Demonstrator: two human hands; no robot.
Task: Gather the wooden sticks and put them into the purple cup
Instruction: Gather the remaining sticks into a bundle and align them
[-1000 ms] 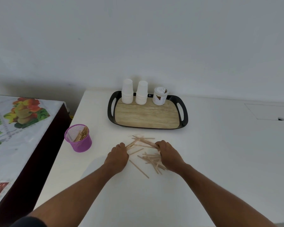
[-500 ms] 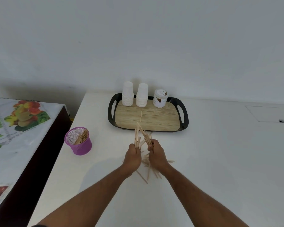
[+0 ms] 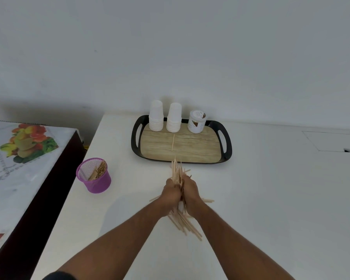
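Currently in the gathering step. Left hand (image 3: 171,191) and right hand (image 3: 191,191) are pressed side by side at table centre, fingers curled round one shared bundle of thin pale wooden sticks (image 3: 177,172). Upper ends fan out toward 12 o'clock, just short of the tray; lower ends splay toward 5 o'clock beneath the wrists. Bundle is ragged, ends not aligned.

A few loose sticks (image 3: 207,200) lie flat on the white tabletop (image 3: 271,199) at 3 o'clock of the hands, with one more tip showing at 9 o'clock. A single stray stick (image 3: 173,142) lies on the wood-patterned black-rimmed tray (image 3: 227,144) at 12 o'clock.

Purple mesh cup (image 3: 94,175) stands at 9 o'clock of the hands, well apart, near the table's left edge; it already holds some sticks.

Judgement: task partway done. Next move calls for squaring the bundle, then carrying it toward 9 o'clock and lowering it end-first into the cup. Risk: splayed lower ends may catch the rim or slip free. Strays on table and tray need a further pass.
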